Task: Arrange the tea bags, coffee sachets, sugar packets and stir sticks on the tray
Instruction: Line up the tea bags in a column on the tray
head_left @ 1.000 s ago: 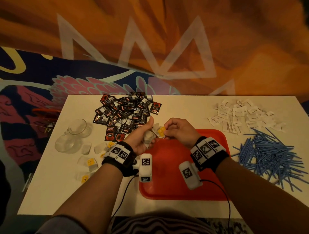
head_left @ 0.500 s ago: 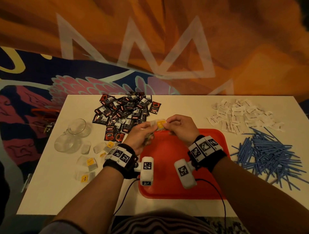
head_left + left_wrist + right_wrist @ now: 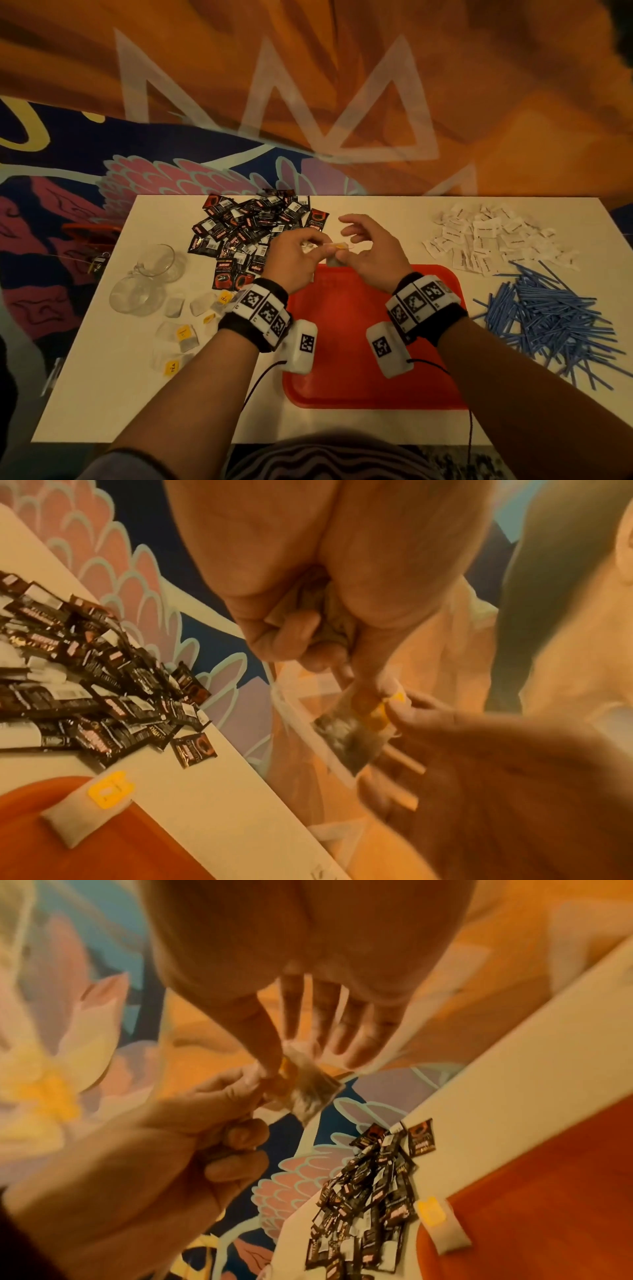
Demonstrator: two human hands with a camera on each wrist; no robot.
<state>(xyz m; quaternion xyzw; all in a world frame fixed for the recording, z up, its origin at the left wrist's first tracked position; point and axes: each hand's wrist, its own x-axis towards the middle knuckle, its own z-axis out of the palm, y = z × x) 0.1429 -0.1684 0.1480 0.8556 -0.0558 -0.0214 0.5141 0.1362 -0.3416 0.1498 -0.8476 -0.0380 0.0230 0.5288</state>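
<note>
Above the far edge of the red tray [image 3: 359, 363], both hands hold one tea bag [image 3: 339, 245] with a yellow tag between them. My left hand [image 3: 308, 248] pinches one side of it and keeps a crumpled bunch of tea bags [image 3: 325, 620] in its curled fingers. My right hand [image 3: 352, 245] pinches the other side between thumb and forefinger, the other fingers spread straight. Another tea bag [image 3: 85, 813] lies flat at the tray's far left corner. Coffee sachets [image 3: 253, 226], sugar packets [image 3: 489, 240] and blue stir sticks [image 3: 555, 318] lie in heaps on the white table.
Several loose tea bags [image 3: 181, 335] lie on the table left of the tray. Two glass cups [image 3: 157, 263] stand beyond them near the left edge. The sachet heap reaches close to the tray's far left corner; the stick heap lies along its right side.
Both hands have moved away from me to the tray's far edge. My right hand's fingers have spread out of a curl, and one tea bag is now held between the two hands.
</note>
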